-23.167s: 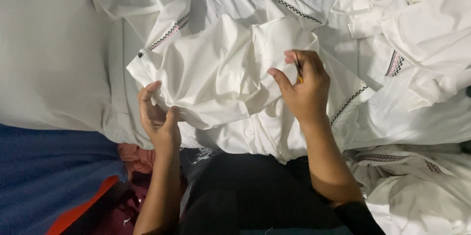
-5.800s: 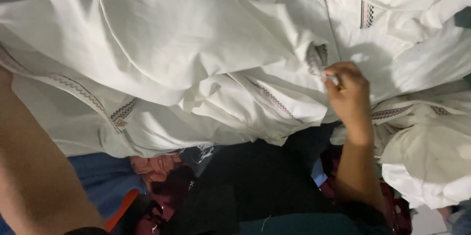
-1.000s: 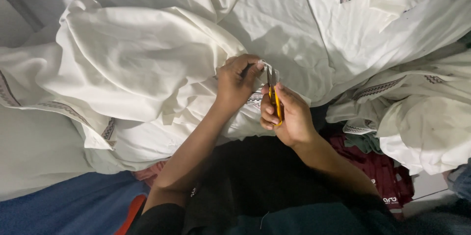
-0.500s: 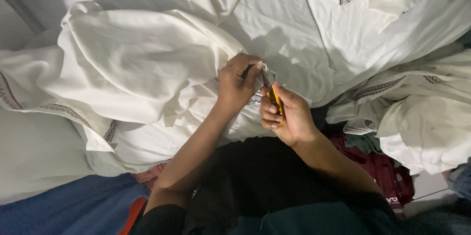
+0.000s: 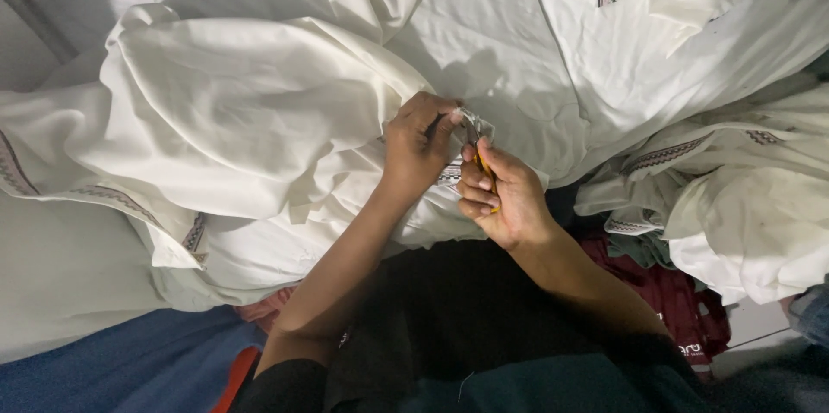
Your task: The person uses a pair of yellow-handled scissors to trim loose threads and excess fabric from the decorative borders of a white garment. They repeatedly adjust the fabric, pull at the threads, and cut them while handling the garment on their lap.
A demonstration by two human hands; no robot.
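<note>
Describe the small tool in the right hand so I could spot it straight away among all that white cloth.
Start from the heap of white garments filling the upper frame, then drop to the two hands meeting at its lower middle edge. The right hand grips a slim cutter whose tip meets the fabric pinched by the left hand. Its yellow handle is the only bright colour there.

Two bare hands met over a heap of white cloth point(image 5: 259, 119): one left hand point(image 5: 416, 147) and one right hand point(image 5: 503, 195). The right hand held one small yellow-handled cutter point(image 5: 482, 163). At least four patterned trim bands showed on the heap. Below the heap lay one blue cloth point(image 5: 129, 370) and one dark red cloth point(image 5: 665, 292).
</note>
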